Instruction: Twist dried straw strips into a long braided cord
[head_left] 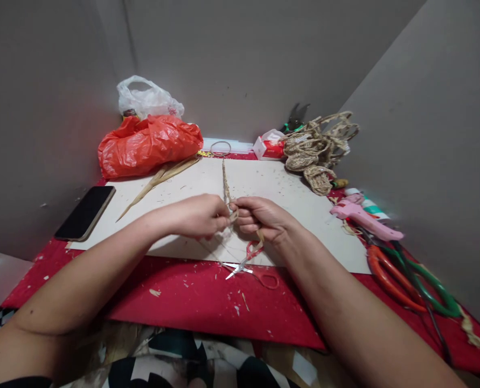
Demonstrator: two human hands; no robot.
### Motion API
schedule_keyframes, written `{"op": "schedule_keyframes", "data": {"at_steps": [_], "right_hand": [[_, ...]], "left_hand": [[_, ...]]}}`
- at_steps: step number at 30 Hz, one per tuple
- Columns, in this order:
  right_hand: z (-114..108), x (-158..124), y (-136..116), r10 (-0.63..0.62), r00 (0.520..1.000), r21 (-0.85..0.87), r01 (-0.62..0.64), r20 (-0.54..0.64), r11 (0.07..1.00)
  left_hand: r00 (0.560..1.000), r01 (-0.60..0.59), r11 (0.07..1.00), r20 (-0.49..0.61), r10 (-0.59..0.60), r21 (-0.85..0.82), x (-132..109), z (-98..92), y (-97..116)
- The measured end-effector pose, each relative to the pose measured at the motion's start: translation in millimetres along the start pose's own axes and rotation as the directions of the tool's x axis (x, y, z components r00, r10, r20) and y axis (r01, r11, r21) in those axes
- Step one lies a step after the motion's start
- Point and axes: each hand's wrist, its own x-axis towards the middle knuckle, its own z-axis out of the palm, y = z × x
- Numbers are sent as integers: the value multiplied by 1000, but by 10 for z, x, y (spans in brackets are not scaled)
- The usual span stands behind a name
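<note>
A thin braided cord of straw-like fibre (225, 180) runs from the far side of the white board toward me. Both hands meet at its near end. My left hand (209, 216) is closed, pinching fibre strands at the braid. Close against it, my right hand (259, 218) is closed on the strands too, with a loose strip hanging below its fingers. Just under the hands lie open scissors with red handles (266, 279), partly on the board's near edge. Thin loose strands trail beneath my left hand, and the fingertips partly hide the braid's end.
An orange plastic bag (151, 145), dry husk strips (159, 180) and a phone (86, 213) lie left. Braided rope bundles (316, 148) sit back right. A pink glue gun (367, 218) and large orange-handled shears (385, 277) lie right. Grey walls enclose the red-covered table (207, 307).
</note>
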Motion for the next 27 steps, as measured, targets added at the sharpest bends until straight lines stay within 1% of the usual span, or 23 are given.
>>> {"op": "schedule_keyframes", "data": {"at_steps": [1,2,4,5,6,9,10,13,15,17,20,21,23,25,27], "right_hand": [[-22,-25,-36,1,1000,25,-2,6,1000],[-44,-45,-65,-6,1000,45,6,11,999],[-87,-71,-103,-19,999,71,17,26,997],[-105,-75,-113,-21,999,78,18,39,997],[-119,-77,-118,-18,998,82,14,53,997],[-144,-79,-127,-17,996,88,9,88,996],[-149,-83,-131,-20,995,88,12,93,996],[-162,-100,-148,-32,994,86,23,104,996],[-172,-110,-158,-42,993,84,33,110,996],[-183,-114,-166,-50,992,87,40,113,995],[-195,-111,-170,-61,991,98,49,119,994],[-198,-110,-170,-69,990,100,56,123,993],[-202,-106,-168,-86,988,104,73,128,992],[-205,-102,-162,-91,987,108,76,136,991],[-207,-95,-153,-88,985,118,70,152,991]], "left_hand": [[999,46,998,-21,-47,-32,-14,-73,-57],[994,89,996,-67,-90,-21,-19,-130,-119],[973,154,985,-188,-136,82,-9,-180,-239],[965,175,975,-222,-143,134,5,-172,-284],[964,187,968,-218,-149,166,21,-145,-314],[979,193,954,-107,-173,228,64,-2,-314],[980,194,948,-87,-178,254,70,47,-295],[977,210,918,-99,-188,336,47,145,-249],[975,223,903,-105,-198,366,-4,158,-266],[971,235,900,-137,-198,366,-77,133,-321],[957,233,928,-238,-166,291,-203,50,-410],[948,230,943,-273,-162,239,-246,21,-426],[931,225,971,-311,-189,82,-327,-10,-427],[927,217,969,-286,-243,-120,-401,18,-392],[935,220,939,-218,-280,-263,-459,115,-338]]}}
